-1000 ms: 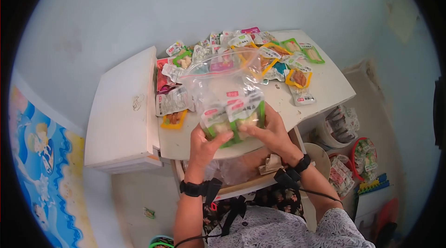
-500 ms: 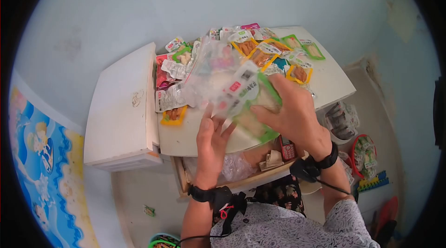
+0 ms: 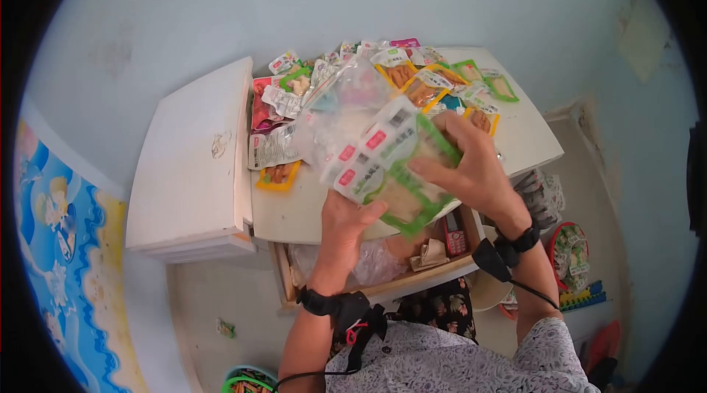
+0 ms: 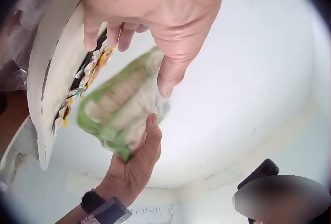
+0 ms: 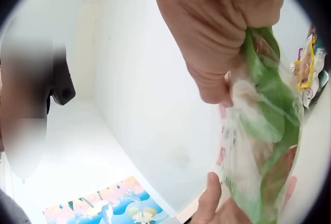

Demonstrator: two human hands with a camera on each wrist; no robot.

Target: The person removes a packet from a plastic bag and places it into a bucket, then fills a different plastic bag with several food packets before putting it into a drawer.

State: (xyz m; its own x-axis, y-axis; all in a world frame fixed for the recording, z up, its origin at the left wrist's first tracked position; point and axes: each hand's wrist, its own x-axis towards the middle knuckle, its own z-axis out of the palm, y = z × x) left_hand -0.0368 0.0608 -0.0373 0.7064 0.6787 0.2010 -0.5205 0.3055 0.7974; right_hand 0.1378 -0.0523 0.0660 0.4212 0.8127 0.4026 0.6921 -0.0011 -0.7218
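A clear zip bag (image 3: 317,131) is held tilted over the table, with green-edged food packets (image 3: 401,198) of pale contents inside. My right hand (image 3: 475,168) pinches the bag and packets at their right edge, thumb in front and fingers behind. At the bag's lower left is my left hand (image 3: 345,220); its thumb overlaps the near corner and its other fingers are partly hidden behind. In the left wrist view this hand (image 4: 155,17) has a straight thumb spread wide from the fingers. From the right wrist view, the thumb (image 5: 209,195) stands beside the bag.
Many snack packets (image 3: 427,87) are heaped along the back of the white table (image 3: 523,128). Below its front edge an open drawer (image 3: 398,286) holds plastic, folded paper and a red phone (image 3: 454,234). A white cabinet (image 3: 188,161) adjoins at left; a red basket (image 3: 569,257) stands right.
The bag has swung from upright to tilted, its packets moved right with the right hand. My left hand let go of the lower left side, dropped back, then came up to the corner again.
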